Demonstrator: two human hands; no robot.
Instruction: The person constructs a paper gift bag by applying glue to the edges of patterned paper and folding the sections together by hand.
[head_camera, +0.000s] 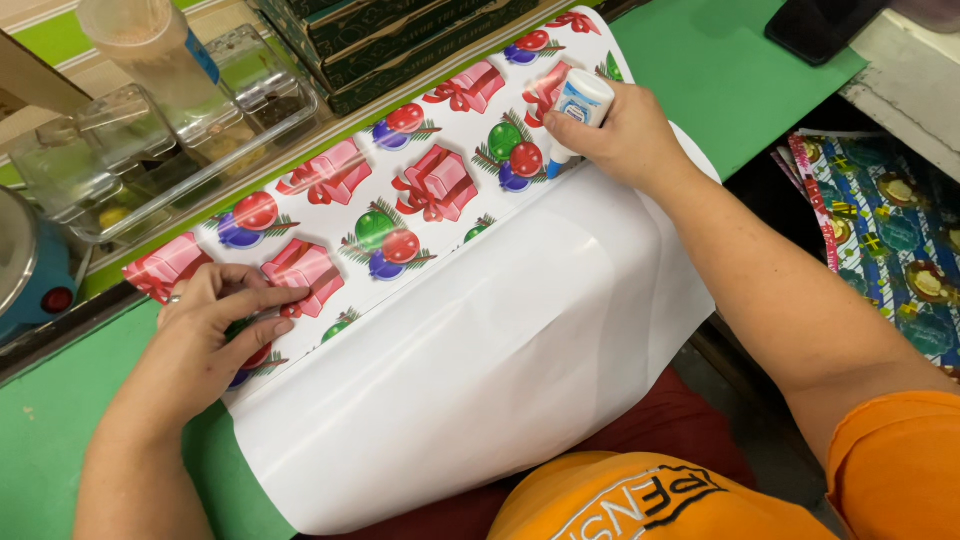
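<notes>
A long box wrapped in gift paper (420, 180) printed with pink presents and coloured baubles lies across a green table (730, 80). The paper's white underside (480, 350) hangs toward me over the table edge. My left hand (215, 335) presses flat on the printed paper at the left end, fingers spread. My right hand (625, 135) grips a small white glue bottle (580, 100), its blue tip down on the paper's edge at the right end.
Clear plastic containers (160, 150) and a plastic cup (150, 50) stand behind the box at left. Dark green cartons (400, 40) are stacked at the back. Rolled printed wrapping sheets (890, 230) lie lower right. A dark phone (820, 25) rests at the top right.
</notes>
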